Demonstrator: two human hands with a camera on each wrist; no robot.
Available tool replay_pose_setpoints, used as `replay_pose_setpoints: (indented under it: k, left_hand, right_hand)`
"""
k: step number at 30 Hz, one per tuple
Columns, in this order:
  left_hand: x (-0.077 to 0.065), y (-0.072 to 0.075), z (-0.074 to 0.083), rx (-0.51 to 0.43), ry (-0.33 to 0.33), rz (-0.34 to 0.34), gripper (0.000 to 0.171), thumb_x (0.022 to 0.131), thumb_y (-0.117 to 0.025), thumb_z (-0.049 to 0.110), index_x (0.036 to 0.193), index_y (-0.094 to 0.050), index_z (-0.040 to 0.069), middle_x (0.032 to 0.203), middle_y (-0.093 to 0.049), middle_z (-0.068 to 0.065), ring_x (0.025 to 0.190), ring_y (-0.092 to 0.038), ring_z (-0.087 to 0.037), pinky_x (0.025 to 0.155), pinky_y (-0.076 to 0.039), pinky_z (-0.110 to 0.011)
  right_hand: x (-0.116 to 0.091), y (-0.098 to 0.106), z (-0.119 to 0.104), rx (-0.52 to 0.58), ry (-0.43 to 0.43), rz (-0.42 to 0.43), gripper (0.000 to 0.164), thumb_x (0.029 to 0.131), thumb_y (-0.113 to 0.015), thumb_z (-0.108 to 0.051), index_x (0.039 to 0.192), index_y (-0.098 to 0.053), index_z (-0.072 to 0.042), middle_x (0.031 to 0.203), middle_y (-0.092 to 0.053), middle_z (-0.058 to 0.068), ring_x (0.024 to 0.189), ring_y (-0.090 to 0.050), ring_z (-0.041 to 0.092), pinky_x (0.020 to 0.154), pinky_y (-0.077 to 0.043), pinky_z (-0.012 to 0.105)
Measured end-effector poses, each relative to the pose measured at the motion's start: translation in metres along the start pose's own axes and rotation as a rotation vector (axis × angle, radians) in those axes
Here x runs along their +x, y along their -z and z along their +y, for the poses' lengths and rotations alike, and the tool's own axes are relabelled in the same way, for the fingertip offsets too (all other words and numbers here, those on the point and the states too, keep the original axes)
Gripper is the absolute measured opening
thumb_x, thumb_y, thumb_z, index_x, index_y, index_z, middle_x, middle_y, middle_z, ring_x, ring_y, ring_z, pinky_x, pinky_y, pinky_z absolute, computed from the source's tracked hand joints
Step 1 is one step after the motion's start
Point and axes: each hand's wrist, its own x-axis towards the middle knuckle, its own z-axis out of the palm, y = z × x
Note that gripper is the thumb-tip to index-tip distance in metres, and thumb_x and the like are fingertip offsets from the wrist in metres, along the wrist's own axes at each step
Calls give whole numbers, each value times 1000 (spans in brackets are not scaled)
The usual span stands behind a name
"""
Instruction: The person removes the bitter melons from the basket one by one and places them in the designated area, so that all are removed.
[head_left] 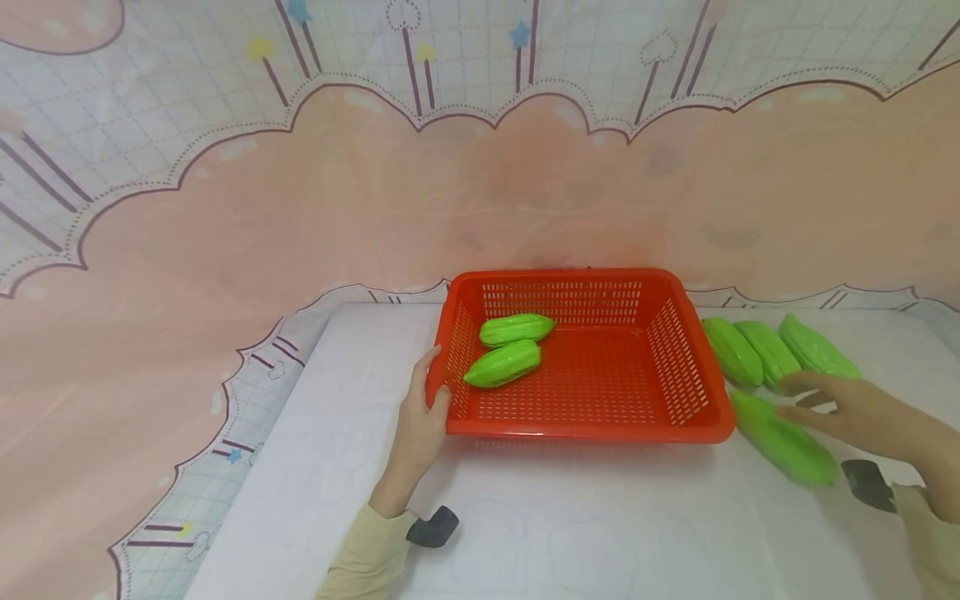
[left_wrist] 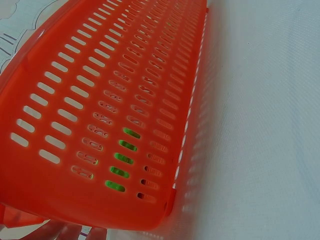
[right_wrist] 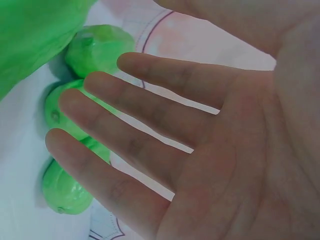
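My left hand (head_left: 420, 421) grips the left rim of a red plastic basket (head_left: 585, 432), its fingertips showing under the rim in the left wrist view. Inside the basket, toward the left, lie two light-green ridged gourds, a rear one (head_left: 517, 330) and a front one (head_left: 502, 364). To the right, my right hand (head_left: 855, 412) hovers with fingers spread and nothing in its palm. Its fingertips overlap a larger green gourd (head_left: 787, 446) in the head view. Behind that one, three more gourds lie side by side: one at left (head_left: 733, 352), one in the middle (head_left: 768, 350), a bumpy one at right (head_left: 817, 346).
The white table (head_left: 540, 533) carries the basket and the gourds. A patterned pink and white cloth (head_left: 420, 192) hangs behind the table and runs down its left side. A dark band piece (head_left: 433, 527) sits by the left cuff, another (head_left: 867, 485) by the right.
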Motion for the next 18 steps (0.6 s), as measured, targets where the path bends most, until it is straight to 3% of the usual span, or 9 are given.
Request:
replay_pose_setpoints:
  k: [10, 18]
  left_hand:
    - [0, 0, 0, -1, -7, 1, 57, 101, -44, 6, 154, -30, 21, 150, -44, -13, 101, -60, -30, 89, -56, -46]
    - [0, 0, 0, -4, -6, -1, 57, 101, -44, 6, 154, -30, 21, 149, -45, -13, 94, -61, -30, 85, -58, -45]
  right_hand:
    - [4, 6, -9, -17, 16, 16, 54, 97, -63, -26, 130, -50, 14, 122, -60, 33, 103, -61, 45, 76, -55, 55]
    - [10, 10, -24, -10, 43, 41, 55, 96, -64, -26, 131, -50, 14, 124, -59, 33, 105, -62, 44, 78, -56, 52]
